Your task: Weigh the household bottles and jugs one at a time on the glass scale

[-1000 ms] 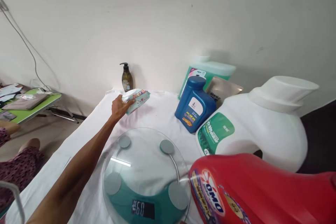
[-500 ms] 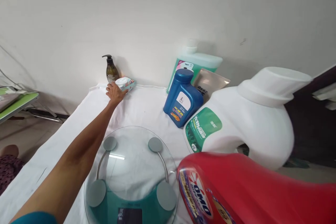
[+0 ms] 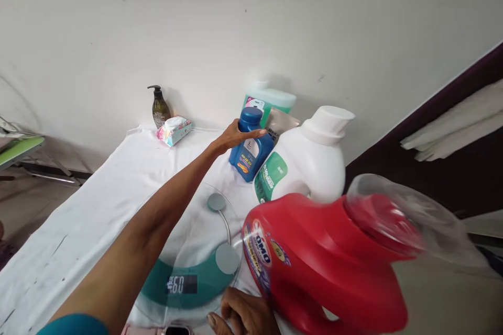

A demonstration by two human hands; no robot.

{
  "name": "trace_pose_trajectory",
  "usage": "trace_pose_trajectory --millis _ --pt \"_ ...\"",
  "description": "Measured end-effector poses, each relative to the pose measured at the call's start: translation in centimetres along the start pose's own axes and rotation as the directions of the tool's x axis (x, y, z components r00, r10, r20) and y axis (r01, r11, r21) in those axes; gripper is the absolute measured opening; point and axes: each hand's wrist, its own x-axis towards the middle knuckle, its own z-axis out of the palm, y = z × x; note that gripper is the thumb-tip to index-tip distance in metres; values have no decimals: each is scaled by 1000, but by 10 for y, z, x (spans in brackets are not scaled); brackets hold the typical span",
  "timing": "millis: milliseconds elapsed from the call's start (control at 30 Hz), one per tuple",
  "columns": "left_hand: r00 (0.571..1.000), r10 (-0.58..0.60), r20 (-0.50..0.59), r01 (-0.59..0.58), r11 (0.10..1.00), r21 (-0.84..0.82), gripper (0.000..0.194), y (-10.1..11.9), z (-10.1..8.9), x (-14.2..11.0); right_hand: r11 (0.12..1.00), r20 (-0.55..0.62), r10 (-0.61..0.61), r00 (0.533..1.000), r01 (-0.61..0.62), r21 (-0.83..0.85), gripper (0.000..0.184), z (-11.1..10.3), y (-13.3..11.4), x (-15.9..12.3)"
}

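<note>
A white cloth [image 3: 113, 183] covers my bench, creased, with a few dark marks on its near left part. The far end meets a plain pale wall [image 3: 165, 26]. Off to the left is a green table [image 3: 21, 149]; to the right, beyond the bench, white fabric [image 3: 456, 120] hangs before a dark patch.

At the far left stand a dark pump bottle [image 3: 160, 109] and, just beside it, a packet of wipes [image 3: 175, 131]. At the far right a green jug [image 3: 277, 99] and a pale pouch [image 3: 282, 121] stand behind the blue bottle [image 3: 249, 156], and a big white jug [image 3: 320, 162] crowds its right side. Nearer on the right is a large red jug [image 3: 310, 251], clear plastic [image 3: 436, 220] spread about its cap end.

My left hand [image 3: 236, 136] is at the blue bottle, which stands on the bench: the thumb lies across its front, but the other fingers are hidden, so I can't tell how firmly they close. That forearm crosses over the glass scale [image 3: 208, 282]. My right hand [image 3: 247, 314] sits at the near edge, between scale and red jug, fingers curled; I can't tell whether they hold anything.
</note>
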Motion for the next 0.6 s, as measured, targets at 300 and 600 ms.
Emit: trace_pose_trajectory --millis 300,600 --pt "999 11 45 -14 997 75 59 9 -25 -37 1000 0 4 1000 -4 1 27 -3 -7 2" --pt "961 9 -276 -28 997 -66 56 -8 2 -70 996 -52 78 996 -76 40 32 -4 -16 6"
